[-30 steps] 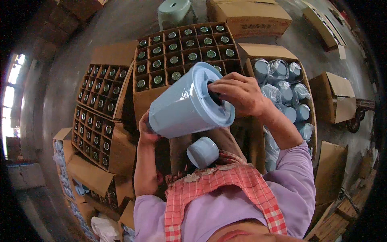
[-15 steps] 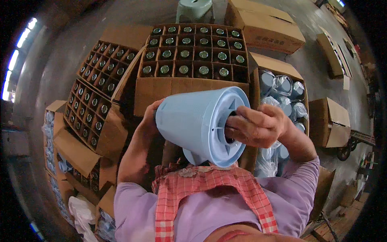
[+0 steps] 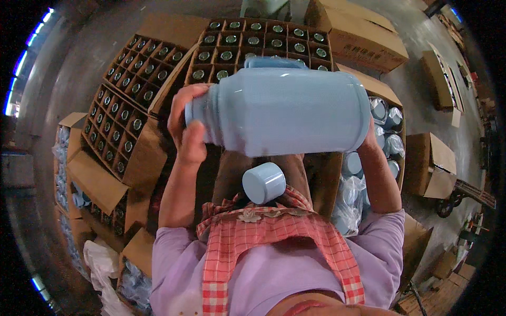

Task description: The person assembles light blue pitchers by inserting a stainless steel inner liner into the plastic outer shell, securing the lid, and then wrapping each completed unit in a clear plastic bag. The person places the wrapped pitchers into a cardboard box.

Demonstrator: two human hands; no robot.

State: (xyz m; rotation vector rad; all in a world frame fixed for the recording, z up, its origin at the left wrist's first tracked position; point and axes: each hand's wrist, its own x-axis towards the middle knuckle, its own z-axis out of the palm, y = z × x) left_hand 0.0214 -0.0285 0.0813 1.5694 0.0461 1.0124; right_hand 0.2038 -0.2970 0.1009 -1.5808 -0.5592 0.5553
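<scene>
Lying level across your two hands: one pale-blue flask [image 3: 295,113], held above your lap, narrow ringed neck to your left, wide base to your right.

Left hand [image 3: 190,124]: closed on the neck end, thumb on the near side, fingers passing round the far side. Right hand [image 3: 373,138]: at the base end, largely hidden behind it; how its fingers are set, you cannot tell from this view.

Below the flask: one pale-blue cap [image 3: 263,183], cup-shaped, tilted, resting in your lap, apart from both hands. Worn by you: one red checked apron [image 3: 284,239], over one lavender shirt [image 3: 179,268].

Just beyond the flask: one divided carton [image 3: 242,32], a round glassy top in each cell that shows, nearer rows partly covered by the flask. To your left: two more cartons [image 3: 142,152] of like make and filling. To your right: one open carton [image 3: 328,181] of blue round-ended pieces, some in clear plastic.

Farther out: one pale-green stool [image 3: 266,8], top edge, cut off; one large carton [image 3: 363,42], upper right; one wheeled trolley [image 3: 474,192], far right; white sheeting [image 3: 103,268], lower left.
</scene>
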